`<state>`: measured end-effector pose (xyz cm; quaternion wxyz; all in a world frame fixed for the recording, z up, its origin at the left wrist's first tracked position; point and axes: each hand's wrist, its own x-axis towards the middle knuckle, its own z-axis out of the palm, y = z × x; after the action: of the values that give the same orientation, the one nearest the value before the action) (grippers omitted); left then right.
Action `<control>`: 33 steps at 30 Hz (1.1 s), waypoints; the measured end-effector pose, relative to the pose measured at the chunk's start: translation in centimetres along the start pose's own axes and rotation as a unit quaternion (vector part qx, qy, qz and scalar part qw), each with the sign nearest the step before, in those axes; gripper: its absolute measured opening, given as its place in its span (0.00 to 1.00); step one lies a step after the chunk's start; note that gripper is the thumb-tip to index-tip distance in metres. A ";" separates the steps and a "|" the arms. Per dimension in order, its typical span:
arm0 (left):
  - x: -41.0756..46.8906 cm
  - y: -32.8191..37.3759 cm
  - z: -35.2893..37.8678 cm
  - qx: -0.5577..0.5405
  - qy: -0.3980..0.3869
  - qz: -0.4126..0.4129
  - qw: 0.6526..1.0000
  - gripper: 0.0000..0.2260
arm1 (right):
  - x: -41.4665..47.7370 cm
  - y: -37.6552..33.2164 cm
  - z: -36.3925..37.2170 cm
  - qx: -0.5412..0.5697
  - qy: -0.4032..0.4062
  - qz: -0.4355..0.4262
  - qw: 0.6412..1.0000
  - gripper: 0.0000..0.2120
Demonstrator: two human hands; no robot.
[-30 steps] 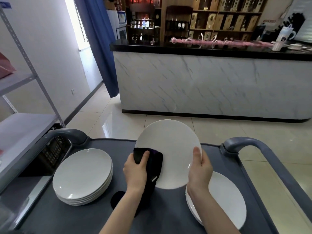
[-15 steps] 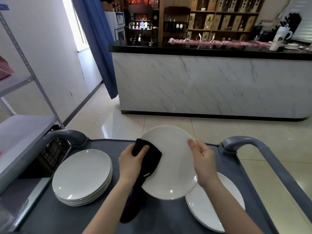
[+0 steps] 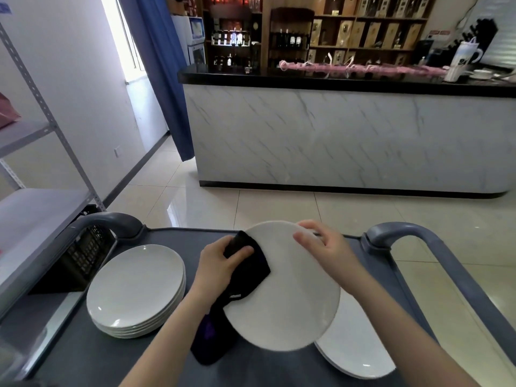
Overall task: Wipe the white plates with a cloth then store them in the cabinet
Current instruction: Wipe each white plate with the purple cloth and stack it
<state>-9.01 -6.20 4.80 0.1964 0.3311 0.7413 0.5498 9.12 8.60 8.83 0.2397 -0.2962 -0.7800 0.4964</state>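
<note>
A round white plate is held nearly flat above the grey cart. My left hand presses a black cloth against the plate's left edge; the cloth's tail hangs down below the plate. My right hand grips the plate's far rim, fingers spread over the top. A stack of several white plates stands on the cart's left side. Another white plate pile lies at the right, partly hidden under the held plate.
The grey cart has curved handles at the left and right. A metal shelf rack stands at the left. A marble-fronted bar counter crosses the room ahead, across tiled floor.
The plate has tipped from facing me to nearly flat and sunk lower. My right hand slid from the plate's right edge up to its far rim. The cloth hand stayed at the left edge.
</note>
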 end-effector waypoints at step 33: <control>-0.6 -1.1 2.3 -0.041 0.150 -0.088 0.984 0.09 | -0.3 1.1 3.5 0.223 0.254 0.065 0.939 0.11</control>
<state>-7.39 -5.20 2.94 0.1442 0.1702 0.7654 0.6036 7.29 6.52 6.41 0.4571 -0.4019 -0.5409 0.5805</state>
